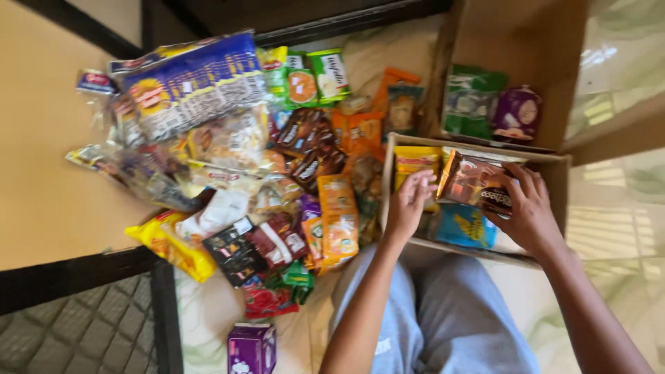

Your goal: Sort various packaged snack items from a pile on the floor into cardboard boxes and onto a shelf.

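Right hand (530, 211) pinching the brown snack pack (478, 183) by its edge, left hand (409, 201) resting loosely open on the yellow packet (414, 161); looks light, crinkly, slippery, so edges are best

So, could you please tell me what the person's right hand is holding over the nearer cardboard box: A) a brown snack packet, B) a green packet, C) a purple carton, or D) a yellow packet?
A: the right hand grips a brown snack packet above the nearer cardboard box, while the left hand touches a yellow packet inside it.
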